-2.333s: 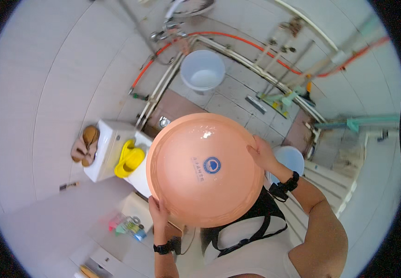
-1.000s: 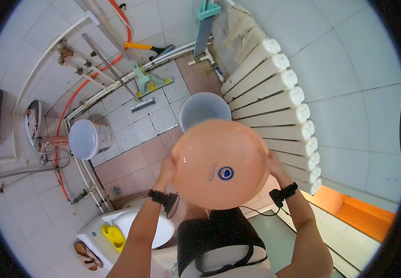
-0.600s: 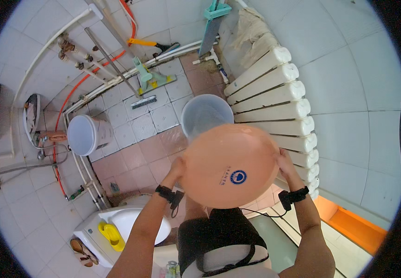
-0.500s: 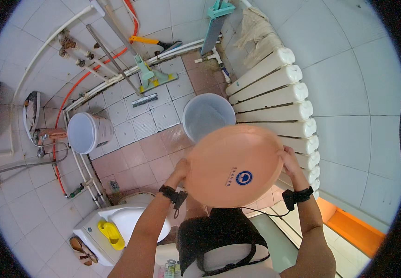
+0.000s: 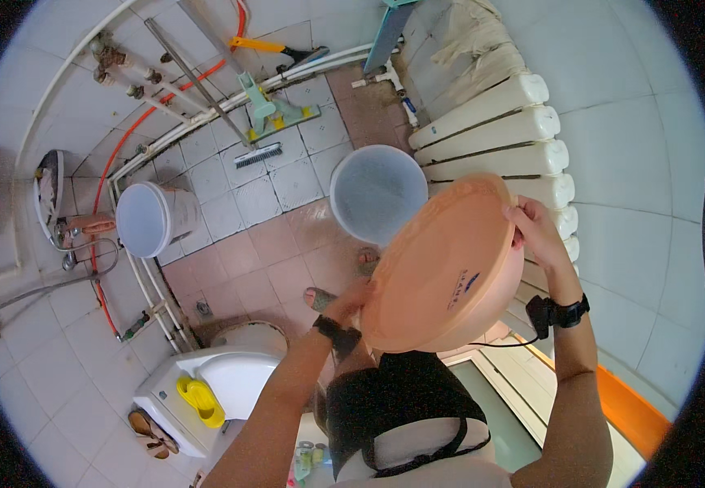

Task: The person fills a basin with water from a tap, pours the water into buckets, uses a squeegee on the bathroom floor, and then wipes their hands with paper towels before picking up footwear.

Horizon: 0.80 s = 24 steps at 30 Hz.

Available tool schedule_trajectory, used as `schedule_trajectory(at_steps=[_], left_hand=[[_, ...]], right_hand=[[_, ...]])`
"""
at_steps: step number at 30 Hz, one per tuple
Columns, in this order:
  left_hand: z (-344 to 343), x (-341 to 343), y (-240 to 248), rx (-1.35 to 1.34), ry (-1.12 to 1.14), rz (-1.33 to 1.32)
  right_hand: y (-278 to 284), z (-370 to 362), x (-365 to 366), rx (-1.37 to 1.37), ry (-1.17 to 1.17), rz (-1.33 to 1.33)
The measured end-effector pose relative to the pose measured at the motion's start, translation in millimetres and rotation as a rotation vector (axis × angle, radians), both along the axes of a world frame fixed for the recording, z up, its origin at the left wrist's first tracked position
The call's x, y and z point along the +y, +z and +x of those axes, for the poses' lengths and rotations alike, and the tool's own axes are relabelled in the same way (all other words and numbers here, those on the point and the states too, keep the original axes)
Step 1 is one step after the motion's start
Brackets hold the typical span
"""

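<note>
A peach-coloured plastic basin (image 5: 434, 260) is held up in front of me, tilted so that its inside faces me and its right side is raised. My left hand (image 5: 351, 299) grips the rim at the lower left, the fingers partly hidden by the basin. At the upper right, my right hand (image 5: 536, 229) is closed round the rim with the thumb on top. Beyond the basin, a round pale bucket (image 5: 378, 195) stands on the floor, and greyish water seems to be in it. Black bands with small devices sit on both wrists.
A white ribbed radiator (image 5: 491, 146) runs along the right wall. At left stands another white bucket (image 5: 157, 218). A squeegee (image 5: 283, 120) and a long-handled brush (image 5: 258, 154) lean by the far wall. Yellow slippers (image 5: 201, 402) rest on the toilet (image 5: 238, 370) at lower left.
The basin has tipped, its right side rising, and shifted to the right with both hands on it. My feet now show beside it; the view has shifted slightly.
</note>
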State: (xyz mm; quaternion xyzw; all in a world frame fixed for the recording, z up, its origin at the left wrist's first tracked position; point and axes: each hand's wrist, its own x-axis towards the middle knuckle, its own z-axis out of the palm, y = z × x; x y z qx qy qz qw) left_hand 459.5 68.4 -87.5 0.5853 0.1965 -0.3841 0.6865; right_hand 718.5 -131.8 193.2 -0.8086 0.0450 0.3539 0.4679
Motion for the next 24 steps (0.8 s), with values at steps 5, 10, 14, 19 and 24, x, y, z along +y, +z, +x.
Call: schedule_trajectory(at_steps=[5, 10, 14, 19, 24], left_hand=[[-1, -25, -22, 0.078, 0.148, -0.206], [-26, -43, -94, 0.015, 0.228, -0.144], [-16, -62, -82, 0.178, 0.217, -0.321], [-24, -55, -80, -0.194, -0.035, -0.011], [-20, -55, -66, 0.061, 0.233, -0.161]], right_hand=[[3, 18, 29, 0.002, 0.146, -0.035], [2, 31, 84, 0.007, 0.268, -0.014], [-6, 38, 90, 0.032, 0.299, -0.082], [-29, 40, 110, 0.057, 0.361, -0.09], [-34, 46, 65, -0.025, 0.242, -0.15]])
